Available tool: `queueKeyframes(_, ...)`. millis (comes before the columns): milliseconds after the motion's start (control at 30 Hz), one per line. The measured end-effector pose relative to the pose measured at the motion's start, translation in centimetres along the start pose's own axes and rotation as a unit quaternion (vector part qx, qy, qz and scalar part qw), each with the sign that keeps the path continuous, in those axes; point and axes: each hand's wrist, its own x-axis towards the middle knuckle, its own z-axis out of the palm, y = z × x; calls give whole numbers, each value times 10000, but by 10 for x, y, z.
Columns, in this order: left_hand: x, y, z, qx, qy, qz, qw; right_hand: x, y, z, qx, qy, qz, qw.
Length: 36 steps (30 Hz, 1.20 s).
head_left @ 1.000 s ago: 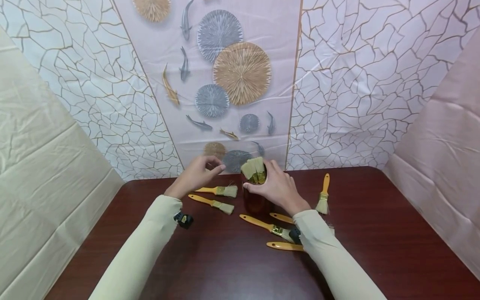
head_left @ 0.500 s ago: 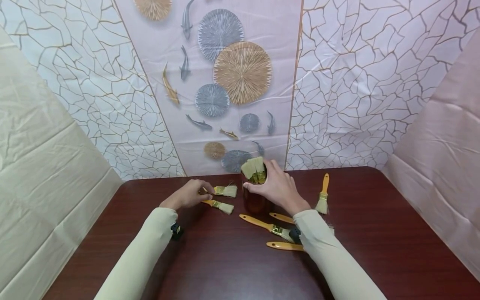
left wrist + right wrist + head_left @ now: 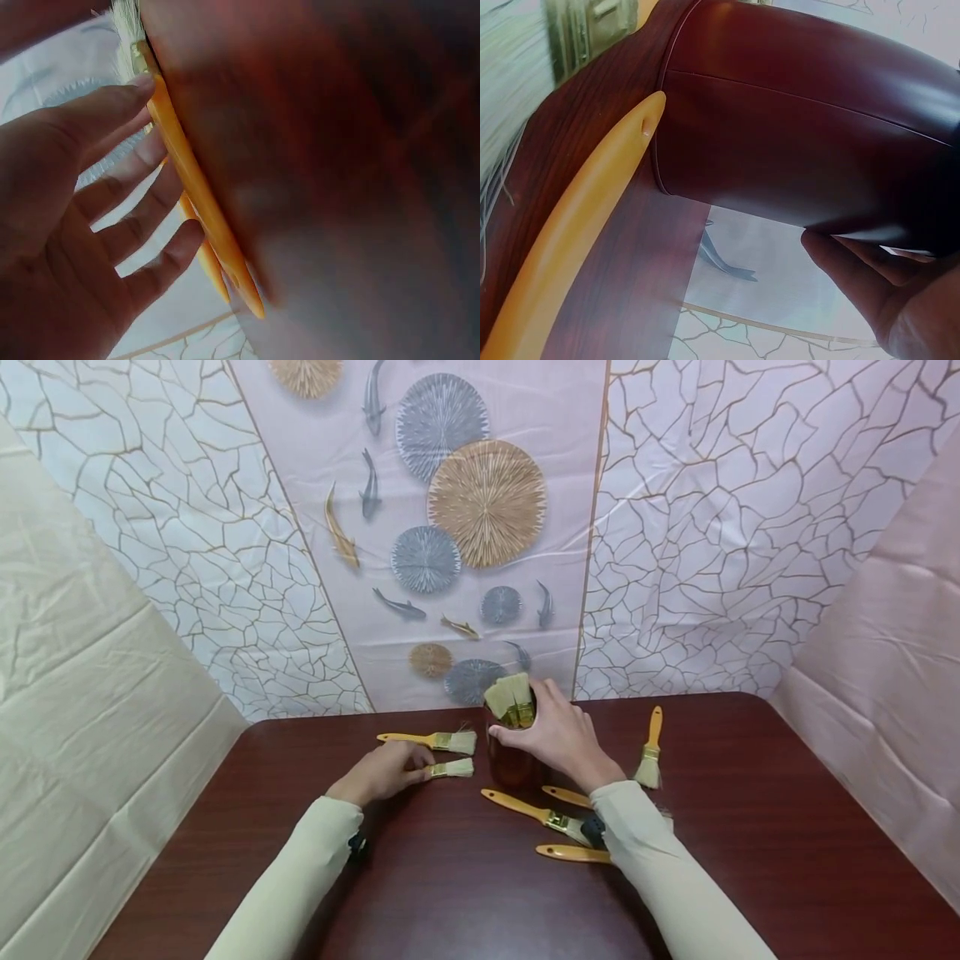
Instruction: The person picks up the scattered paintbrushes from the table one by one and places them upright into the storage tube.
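My left hand [image 3: 384,770] pinches a paintbrush [image 3: 453,768] by its yellow handle near the metal ferrule. In the left wrist view, the thumb lies on that handle [image 3: 196,176] and the other fingers are spread along its far side; the brush is close to the tabletop. Just behind it lies another paintbrush [image 3: 405,739], bristles to the right. My right hand [image 3: 558,731] grips the top of a dark red cylindrical holder [image 3: 513,767], thumb on the near side. Several paintbrushes [image 3: 510,700] stand in the holder with pale bristles up.
In front of the holder lie a paintbrush [image 3: 517,803], another brush handle [image 3: 566,795] and a nearer one [image 3: 573,854], partly under the right forearm. One more paintbrush [image 3: 651,747] lies at the right. A patterned cloth [image 3: 480,610] hangs behind the dark red table [image 3: 435,885].
My left hand has come down from above the brushes onto the nearer left one and taken hold of it; that brush has turned slightly. The right hand stays on the holder.
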Motion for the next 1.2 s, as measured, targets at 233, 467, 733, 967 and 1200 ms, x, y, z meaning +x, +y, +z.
queueKeyframes(233,-7,19,4,-260,-72,-636,9976,0,1,0,-39,33,-92,9999)
queueKeyframes(467,-5,36,5,-525,32,-1215,9912,0,2,-2,10,1,-66,10000)
queueKeyframes(733,-3,45,12,-859,237,-1462,9852,0,1,0,8,-75,-69,9999)
queueKeyframes(967,-5,47,16,-1154,116,-1376,9837,0,1,0,-52,6,-92,9999)
queueKeyframes(1200,-9,52,8,-1230,240,-1163,9853,0,2,-1,-34,-16,-84,10000)
